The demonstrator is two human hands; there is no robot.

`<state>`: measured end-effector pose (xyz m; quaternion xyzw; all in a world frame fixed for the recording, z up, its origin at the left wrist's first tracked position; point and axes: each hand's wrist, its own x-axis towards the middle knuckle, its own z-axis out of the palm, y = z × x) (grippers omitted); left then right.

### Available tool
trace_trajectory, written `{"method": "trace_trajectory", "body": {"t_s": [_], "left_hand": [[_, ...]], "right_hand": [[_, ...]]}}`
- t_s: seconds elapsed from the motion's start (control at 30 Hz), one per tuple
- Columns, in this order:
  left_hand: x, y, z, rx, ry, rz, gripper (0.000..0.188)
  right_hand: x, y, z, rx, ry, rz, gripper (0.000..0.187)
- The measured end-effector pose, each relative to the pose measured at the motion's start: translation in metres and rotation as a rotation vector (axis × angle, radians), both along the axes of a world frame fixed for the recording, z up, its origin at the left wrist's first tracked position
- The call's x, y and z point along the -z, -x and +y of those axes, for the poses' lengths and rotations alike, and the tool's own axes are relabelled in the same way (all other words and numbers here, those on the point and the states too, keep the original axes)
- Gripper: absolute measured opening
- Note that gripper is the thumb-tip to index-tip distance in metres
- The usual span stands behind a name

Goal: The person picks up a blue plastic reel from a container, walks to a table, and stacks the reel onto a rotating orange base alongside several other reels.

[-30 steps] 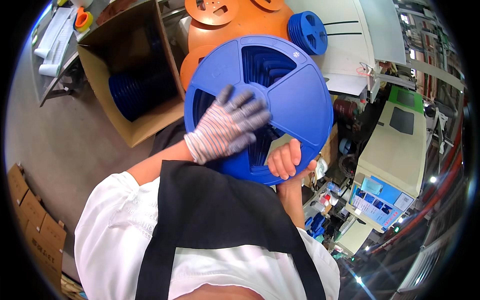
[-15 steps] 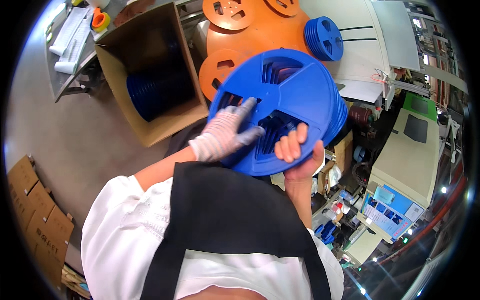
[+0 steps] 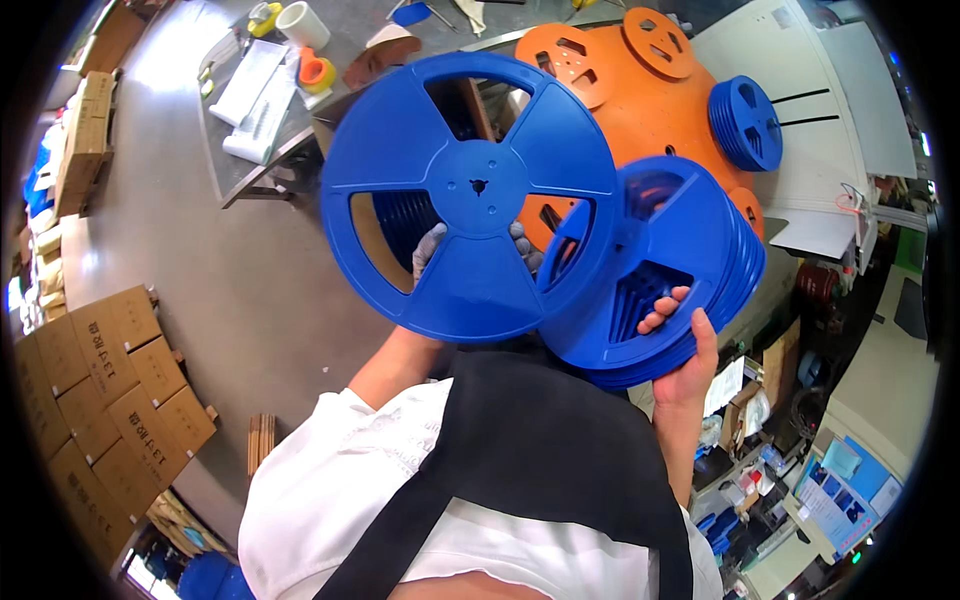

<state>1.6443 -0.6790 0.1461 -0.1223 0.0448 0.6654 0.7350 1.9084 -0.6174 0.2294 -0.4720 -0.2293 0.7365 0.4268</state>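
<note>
A flat blue reel (image 3: 478, 290) with cut-out windows is held up face-on in front of my chest. Behind it, my left hand (image 3: 429, 250) wears a grey glove; its fingers grip the reel and show through two windows. A stack of blue reels (image 3: 685, 235) leans at the right, partly overlapped by the single reel. My bare right hand (image 3: 685, 365) clasps the stack's lower right edge, fingertips in a window and thumb outside. Through the single reel's left window show a cardboard box (image 3: 372, 245) and dark blue reels in it; the rest of the box is mostly hidden.
Beyond the stack stands an orange turntable (image 3: 650, 115) bearing orange discs (image 3: 660, 45) and a small blue reel stack (image 3: 745, 125). A table (image 3: 225, 150) with tape and paper strips is at the far left. Cartons (image 3: 110, 380) are piled left; a beige machine (image 3: 880, 350) stands right.
My left hand has separated one blue reel from the stack and moved it left and up. My right hand still holds the stack. The view has shifted left.
</note>
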Motion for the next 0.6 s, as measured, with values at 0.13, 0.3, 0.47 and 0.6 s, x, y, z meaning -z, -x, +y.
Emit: {"method": "trace_trajectory", "body": {"t_s": [0.13,0.3,0.47,0.6], "left_hand": [[0.01,0.004,-0.006,-0.032,-0.054,-0.09,0.068],[0.017,0.009,-0.004,-0.047,-0.004,-0.129,0.065],[0.025,0.007,0.002,-0.042,0.013,-0.229,0.063],[0.029,0.006,0.004,-0.06,0.069,-0.274,0.059]], "right_hand": [[0.003,0.001,0.004,0.049,0.027,-0.062,0.036],[0.004,0.001,0.008,0.096,0.043,-0.171,0.036],[0.01,0.003,0.015,0.121,0.053,-0.182,0.038],[0.011,0.0,0.021,0.12,0.058,-0.192,0.039]]}}
